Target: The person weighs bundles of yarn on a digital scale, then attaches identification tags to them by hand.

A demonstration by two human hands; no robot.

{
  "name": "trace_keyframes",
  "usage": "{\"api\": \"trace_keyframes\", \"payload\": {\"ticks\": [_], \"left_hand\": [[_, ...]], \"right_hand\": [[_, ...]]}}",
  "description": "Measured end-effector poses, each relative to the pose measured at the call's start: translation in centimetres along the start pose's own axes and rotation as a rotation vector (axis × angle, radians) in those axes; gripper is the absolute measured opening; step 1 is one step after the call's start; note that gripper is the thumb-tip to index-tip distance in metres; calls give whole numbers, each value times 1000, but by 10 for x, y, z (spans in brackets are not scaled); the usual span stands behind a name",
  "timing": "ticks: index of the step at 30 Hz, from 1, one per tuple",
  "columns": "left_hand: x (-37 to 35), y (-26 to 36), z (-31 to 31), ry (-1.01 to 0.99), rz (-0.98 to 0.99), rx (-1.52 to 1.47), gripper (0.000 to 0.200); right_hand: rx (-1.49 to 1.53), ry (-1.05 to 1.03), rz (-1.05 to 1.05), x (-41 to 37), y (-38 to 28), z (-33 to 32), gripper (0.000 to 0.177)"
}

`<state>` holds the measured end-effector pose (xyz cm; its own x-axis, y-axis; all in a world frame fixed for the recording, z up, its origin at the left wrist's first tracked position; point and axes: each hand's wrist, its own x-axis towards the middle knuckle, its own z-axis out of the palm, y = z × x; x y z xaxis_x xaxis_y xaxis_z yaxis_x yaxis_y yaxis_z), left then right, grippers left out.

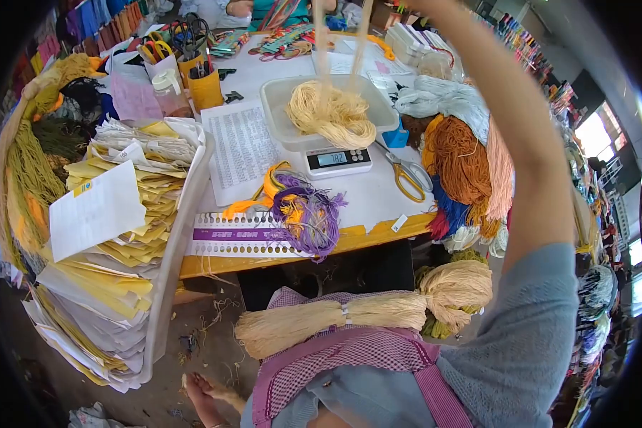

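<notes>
My right arm reaches up past the top edge, its hand out of frame. Two blurred cream strands (322, 57) hang from above into a translucent plastic tray (274, 118). Inside the tray lies a loose cream yarn skein (332, 114). The tray rests on a digital scale (338, 162), whose display appears to read 782. Low at the left, my left hand (201, 391) hangs beside my lap, fingers curled, with what looks like cream yarn (226, 395) at them. Across my lap lies a tied cream yarn bundle (328, 321), with a rounder cream skein (458, 289) at its right.
Purple and orange yarn (307, 214) lies on a ruler (225, 235) at the table edge. Scissors (410, 178) sit right of the scale. A bin of paper envelopes (121, 214) stands left; coloured skeins (460, 157) hang right. Another person's hand (240, 8) shows across the table.
</notes>
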<state>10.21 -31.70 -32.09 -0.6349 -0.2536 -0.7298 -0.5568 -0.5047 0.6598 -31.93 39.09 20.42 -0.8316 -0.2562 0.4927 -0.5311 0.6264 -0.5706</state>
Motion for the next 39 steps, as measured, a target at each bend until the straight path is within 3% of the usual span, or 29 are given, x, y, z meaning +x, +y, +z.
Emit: {"api": "trace_keyframes", "payload": {"ticks": [1, 2, 3, 5, 7, 11, 12, 14, 16, 18, 20, 26, 29, 33, 35, 39], "left_hand": [[-4, 12, 16, -96, 12, 10, 25], [-8, 22, 31, -91, 7, 12, 25], [-12, 31, 44, -105, 1, 37, 25], [-26, 46, 63, -110, -16, 70, 25], [-41, 60, 82, -203, 29, 222, 26], [-85, 72, 137, -362, 122, 192, 13], [-106, 81, 163, -481, 136, 174, 14], [-151, 86, 230, -458, 215, 114, 18], [-181, 96, 282, -714, 269, 122, 24], [-197, 95, 332, -852, 589, 227, 24], [-205, 102, 370, -923, 956, 532, 25], [-210, 81, 417, -1049, 652, 340, 28], [-208, 81, 421, -1063, 566, 348, 29], [-207, 86, 421, -1050, 486, 305, 28], [-203, 89, 419, -1046, 447, 273, 29], [-196, 92, 418, -1047, 326, 164, 31]], "right_hand": [[-614, -104, 414, -44, -23, 38, 23], [-882, 35, 12, -80, 2, 67, 23], [-877, 114, -164, -113, 30, 91, 25], [-897, -50, 44, -178, 8, 126, 33], [-704, 17, -20, -230, -4, 145, 51], [-629, 171, 19, -297, -81, 148, 64], [-562, 187, 56, -310, -90, 155, 58], [-305, 113, 142, -333, -110, 175, 46], [-15, 59, 73, -346, -114, 206, 37], [202, -66, 88, -345, -133, 226, 32], [372, -58, 82, -342, -148, 243, 33], [355, 46, 79, -338, -148, 254, 25], [516, 96, 221, -343, -142, 256, 11], [635, 51, 300, -343, -142, 257, 9], [935, 40, 497, -343, -142, 259, 9], [1107, 43, 517, -341, -138, 258, 12]]}}
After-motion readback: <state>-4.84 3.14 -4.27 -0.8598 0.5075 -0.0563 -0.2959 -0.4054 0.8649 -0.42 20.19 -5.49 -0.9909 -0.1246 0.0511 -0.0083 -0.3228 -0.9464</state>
